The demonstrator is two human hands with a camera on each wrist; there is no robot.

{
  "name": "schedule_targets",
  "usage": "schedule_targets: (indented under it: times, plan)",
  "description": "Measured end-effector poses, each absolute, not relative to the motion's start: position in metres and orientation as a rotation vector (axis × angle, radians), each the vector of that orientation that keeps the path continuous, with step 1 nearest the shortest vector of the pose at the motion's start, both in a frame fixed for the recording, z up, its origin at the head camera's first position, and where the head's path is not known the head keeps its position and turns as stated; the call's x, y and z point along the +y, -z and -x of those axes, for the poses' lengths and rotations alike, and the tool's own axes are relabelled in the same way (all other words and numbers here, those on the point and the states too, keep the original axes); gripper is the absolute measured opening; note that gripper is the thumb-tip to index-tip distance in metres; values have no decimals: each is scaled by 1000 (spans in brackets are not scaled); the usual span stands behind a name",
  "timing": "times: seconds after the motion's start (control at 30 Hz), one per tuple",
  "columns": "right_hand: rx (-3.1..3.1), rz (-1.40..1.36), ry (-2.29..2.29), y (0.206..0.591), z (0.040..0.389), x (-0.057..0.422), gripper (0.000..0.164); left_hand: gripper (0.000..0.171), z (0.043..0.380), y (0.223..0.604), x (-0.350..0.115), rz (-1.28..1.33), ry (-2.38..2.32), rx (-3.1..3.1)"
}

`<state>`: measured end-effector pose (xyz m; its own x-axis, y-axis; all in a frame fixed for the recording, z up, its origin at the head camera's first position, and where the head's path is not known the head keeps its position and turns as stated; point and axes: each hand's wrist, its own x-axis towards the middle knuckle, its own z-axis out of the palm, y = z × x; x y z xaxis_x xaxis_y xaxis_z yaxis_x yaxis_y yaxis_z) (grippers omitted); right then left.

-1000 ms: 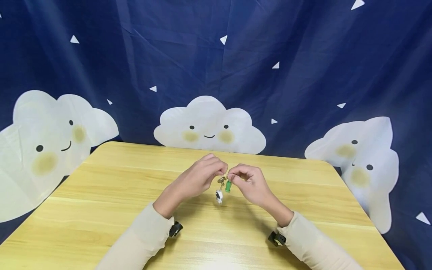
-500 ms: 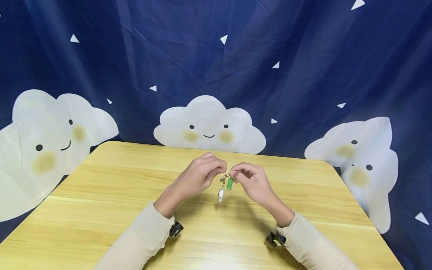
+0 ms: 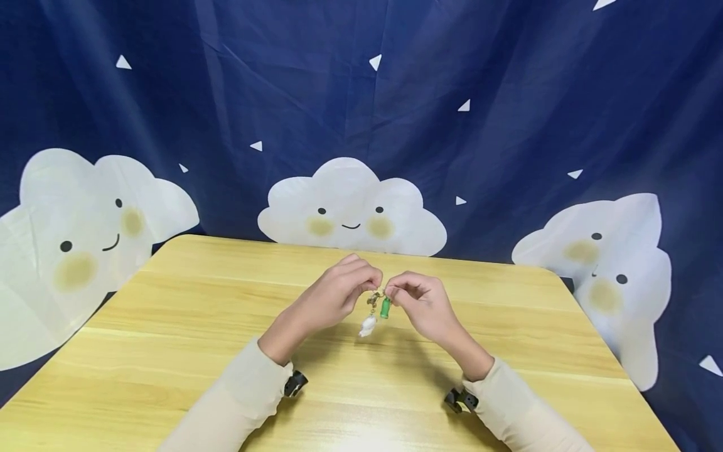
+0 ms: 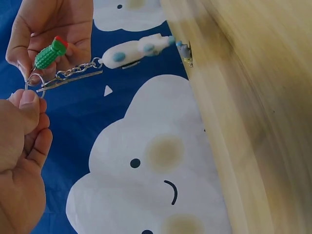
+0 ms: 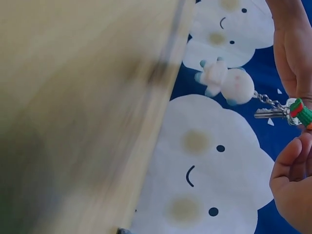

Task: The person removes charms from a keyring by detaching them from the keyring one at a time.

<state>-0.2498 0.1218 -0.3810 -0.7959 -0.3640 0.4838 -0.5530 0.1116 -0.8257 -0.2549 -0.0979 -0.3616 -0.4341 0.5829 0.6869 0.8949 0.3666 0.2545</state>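
Note:
Above the middle of the table, my left hand pinches a metal key ring between thumb and fingers. Facing it, my right hand pinches the upper end of a green charm, right by the ring. The charm has a knobbly surface and a red end in the left wrist view. From the ring, a short chain bears a white doll charm with pale blue patches. Beside the chain hangs a silver key. Fingertips partly hide where the green charm meets the ring.
A wood-grain table with rounded far corners lies under both hands. Behind it hangs a dark blue cloth printed with white clouds and triangles. Black wrist cameras sit at the beige sleeves.
Over the last second the white doll charm swings and turns on its chain. The green charm and right fingertips have moved slightly up and right. Both hands keep their pinch.

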Motion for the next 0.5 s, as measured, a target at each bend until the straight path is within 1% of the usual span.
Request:
schedule_targets:
  times: [0.1,0.3,0.37,0.5]
  plan:
    - [-2210,-921,-1751,379,251,123,15,11,254,360,-97,1261,903,-2138]
    - [-2202,-826,-1772,376,253,128,14,5,247,355,-91,1124,1099,-2260]
    - [-2199,-830,-1768,376,253,130,13,4,245,353,-91,1094,1103,-2298]
    - [-2211,-889,-1616,376,256,133,15,6,245,352,-91,1132,979,-2277]
